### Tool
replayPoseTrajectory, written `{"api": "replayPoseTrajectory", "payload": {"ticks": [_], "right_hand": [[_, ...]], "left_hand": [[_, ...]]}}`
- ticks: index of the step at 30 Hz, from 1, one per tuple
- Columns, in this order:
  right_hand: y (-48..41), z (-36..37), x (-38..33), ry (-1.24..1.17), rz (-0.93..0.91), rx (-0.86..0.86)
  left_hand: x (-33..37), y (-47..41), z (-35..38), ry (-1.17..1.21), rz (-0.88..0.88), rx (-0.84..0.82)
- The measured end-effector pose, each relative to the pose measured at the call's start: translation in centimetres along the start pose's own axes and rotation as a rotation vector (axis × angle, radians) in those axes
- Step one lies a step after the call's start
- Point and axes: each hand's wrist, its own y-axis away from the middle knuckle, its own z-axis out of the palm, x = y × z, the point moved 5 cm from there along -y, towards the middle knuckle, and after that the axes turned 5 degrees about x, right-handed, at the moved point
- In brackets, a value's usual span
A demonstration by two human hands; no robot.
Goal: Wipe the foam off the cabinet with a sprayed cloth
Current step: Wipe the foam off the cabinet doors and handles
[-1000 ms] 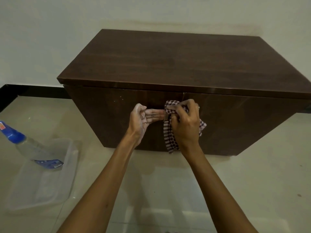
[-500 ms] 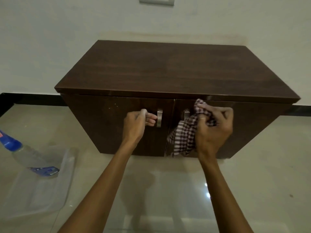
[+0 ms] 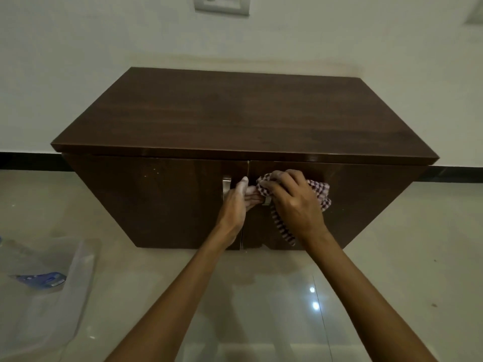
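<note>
A low dark-brown wooden cabinet (image 3: 235, 118) with two doors stands on the floor against the wall. My right hand (image 3: 295, 205) grips a bunched red-and-white checked cloth (image 3: 320, 190) and presses it against the right door beside the centre gap, over that door's metal handle (image 3: 266, 202). A tail of the cloth hangs down below my wrist. My left hand (image 3: 236, 202) rests against the cabinet front at the gap, its fingers reaching under the cloth; whitish residue coats its thumb and fingers. The left door's metal handle (image 3: 226, 188) shows just beside it. A few pale specks dot the left door.
A clear plastic tray (image 3: 52, 296) lies on the glossy tiled floor at the lower left, with a blue-labelled spray bottle (image 3: 41, 279) in it, mostly cut off by the frame. A switch plate (image 3: 222, 5) sits on the wall above the cabinet.
My right hand slid the cloth left from the right door back toward the centre gap. My left hand moved right, off the left handle, to meet the cloth. The view tilted upward.
</note>
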Motion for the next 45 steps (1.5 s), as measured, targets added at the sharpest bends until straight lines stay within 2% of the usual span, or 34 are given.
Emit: {"api": "replayPoseTrajectory", "payload": {"ticks": [4,5,12,14,16,18,22,27,30,35,39,42,45], "right_hand": [[1.1,-0.9,1.6,-0.086,0.414,0.152],[1.2,-1.0,1.7,-0.103,0.458,0.162],[-1.4,-0.4,-0.4,-0.103,0.194,0.006],[-0.9,-0.7,0.2,-0.092,0.259,0.053],[0.3,-1.1,1.3,-0.092,0.436,0.122],[1.0,-1.1,1.4,-0.1,0.514,0.158],[0.3,-1.0,0.4,-0.105,0.353,0.163],[-0.3,-1.4,0.3,-0.157,0.197,0.259],[1.6,0.8,-0.3,-0.146,0.097,0.188],[5.0,2.2,0.5,-0.181,0.0,0.189],[6.6,4.0,1.0,-0.078,-0.146,0.054],[7.3,4.7,1.1,-0.038,-0.088,0.004],[7.2,4.6,0.7,-0.064,0.031,0.059]], "left_hand": [[-0.2,-0.2,0.0,-0.039,0.009,-0.015],[-0.1,-0.2,0.0,-0.046,0.014,-0.011],[-0.4,-0.4,-0.2,-0.034,0.022,0.0],[-0.3,-0.5,-0.1,-0.034,0.013,-0.016],[-0.2,-0.6,-0.1,-0.05,0.013,-0.02],[-0.2,-0.6,-0.3,-0.054,0.022,-0.017],[-0.4,-0.4,-0.3,-0.044,0.016,-0.018],[-0.5,-0.4,-0.4,0.007,0.0,-0.004],[-0.5,-0.5,-0.6,0.069,-0.039,0.002],[-0.4,-0.3,-0.7,0.058,-0.035,-0.013],[0.0,-0.3,-0.6,0.027,0.005,-0.003],[0.0,-0.3,-0.6,0.017,0.014,0.005],[0.0,-0.3,-0.5,0.024,0.014,-0.01]]}}
